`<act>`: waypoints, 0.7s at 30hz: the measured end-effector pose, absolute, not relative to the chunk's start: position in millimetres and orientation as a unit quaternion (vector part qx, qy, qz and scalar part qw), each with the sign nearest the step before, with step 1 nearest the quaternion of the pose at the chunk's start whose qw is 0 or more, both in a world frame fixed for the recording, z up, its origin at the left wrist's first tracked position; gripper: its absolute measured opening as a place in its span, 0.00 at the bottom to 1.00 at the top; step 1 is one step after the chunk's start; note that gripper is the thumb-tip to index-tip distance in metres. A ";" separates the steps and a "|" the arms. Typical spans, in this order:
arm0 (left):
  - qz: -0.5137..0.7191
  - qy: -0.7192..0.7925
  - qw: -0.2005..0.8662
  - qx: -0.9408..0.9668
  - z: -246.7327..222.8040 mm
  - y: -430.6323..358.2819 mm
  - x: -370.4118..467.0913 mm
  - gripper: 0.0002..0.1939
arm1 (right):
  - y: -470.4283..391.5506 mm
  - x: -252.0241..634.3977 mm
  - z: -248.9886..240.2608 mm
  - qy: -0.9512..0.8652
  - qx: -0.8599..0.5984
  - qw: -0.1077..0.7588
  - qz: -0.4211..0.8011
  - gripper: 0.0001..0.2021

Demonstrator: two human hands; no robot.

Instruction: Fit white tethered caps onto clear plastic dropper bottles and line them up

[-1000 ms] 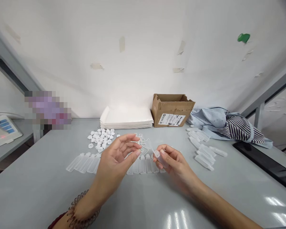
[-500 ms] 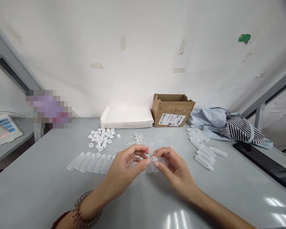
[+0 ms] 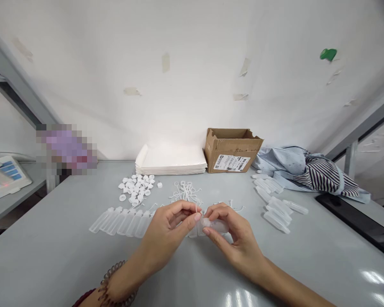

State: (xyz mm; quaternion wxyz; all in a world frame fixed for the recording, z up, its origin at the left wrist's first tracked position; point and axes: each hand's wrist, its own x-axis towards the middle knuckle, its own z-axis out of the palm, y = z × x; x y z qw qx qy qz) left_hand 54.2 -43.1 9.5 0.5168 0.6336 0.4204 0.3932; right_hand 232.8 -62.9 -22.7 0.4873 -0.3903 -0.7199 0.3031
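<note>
My right hand (image 3: 235, 228) grips a small translucent plastic bottle (image 3: 218, 225), its neck pointing left. Close beside that neck, my left hand (image 3: 174, 221) pinches a thin white plastic strap (image 3: 196, 209) between thumb and forefinger. Whether the strap touches the bottle I cannot tell. Behind the fingers lies a pile of white ringed straps (image 3: 186, 190). A row of translucent bottles (image 3: 124, 221) lies left of my hands and continues behind them, partly hidden. White caps (image 3: 137, 187) are heaped behind that row.
More translucent bottles (image 3: 277, 213) lie to the right. At the back are a stack of white envelopes (image 3: 173, 160) and an open cardboard box (image 3: 233, 151). A folded cloth (image 3: 326, 177) and a black phone-like slab (image 3: 358, 219) sit on the right side.
My fingers have shifted slightly, and a strap end now sticks up above my left fingertips. The bottle stays in my right hand, and the view has tilted a little.
</note>
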 end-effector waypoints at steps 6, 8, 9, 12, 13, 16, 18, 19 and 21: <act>0.340 0.449 0.510 0.650 9.1 -47.4 57.4 0.08 | -61.1 231.8 -26.2 -0.768 -0.372 0.494 0.166 0.12; 0.338 0.449 0.514 0.648 8.9 -49.3 58.8 0.08 | -61.9 231.2 -27.5 -0.787 -0.355 0.488 0.132 0.14; 0.340 0.447 0.519 0.645 8.9 -50.3 59.4 0.08 | -62.8 230.8 -27.9 -0.793 -0.349 0.485 0.121 0.16; 0.346 0.430 0.537 0.638 9.3 -53.1 60.5 0.06 | -66.3 229.6 -27.3 -0.801 -0.340 0.479 0.116 0.18; 0.348 0.423 0.542 0.638 9.7 -53.9 60.5 0.06 | -67.6 229.3 -26.5 -0.799 -0.339 0.480 0.129 0.19; 0.362 0.405 0.538 0.645 11.2 -54.6 60.1 0.05 | -70.6 229.7 -23.2 -0.770 -0.337 0.495 0.218 0.17; 0.368 0.399 0.531 0.651 11.9 -53.8 59.3 0.05 | -71.6 230.8 -20.8 -0.737 -0.342 0.500 0.301 0.14; 0.370 0.398 0.527 0.654 12.1 -53.0 58.6 0.06 | -71.8 231.6 -19.8 -0.718 -0.345 0.497 0.344 0.12; 0.374 0.397 0.518 0.658 12.5 -50.8 56.6 0.06 | -71.2 233.2 -18.5 -0.678 -0.352 0.476 0.436 0.08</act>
